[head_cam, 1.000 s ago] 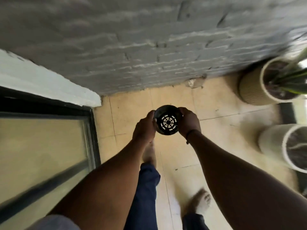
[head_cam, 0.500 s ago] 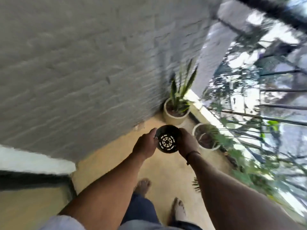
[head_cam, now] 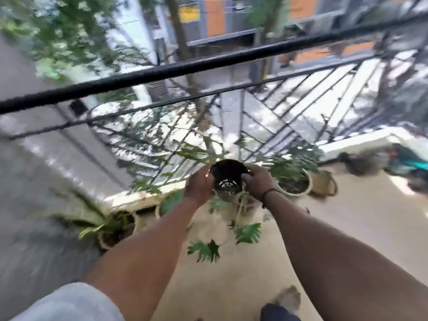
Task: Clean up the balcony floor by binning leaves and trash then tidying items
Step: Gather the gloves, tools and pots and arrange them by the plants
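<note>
Head view has swung from the grey brick wall to the black railing (head_cam: 208, 63) and the potted plants (head_cam: 293, 179) along the far ledge, while my left hand (head_cam: 199, 185) and right hand (head_cam: 259, 181) still clasp the empty black nursery pot (head_cam: 228, 178) from either side, held up in front of me. I take this as carrying it off to tidy away. Bare floor (head_cam: 361, 228) opens to the right; pots (head_cam: 115, 232) and leaves (head_cam: 246, 232) crowd the left and far edge.
</note>
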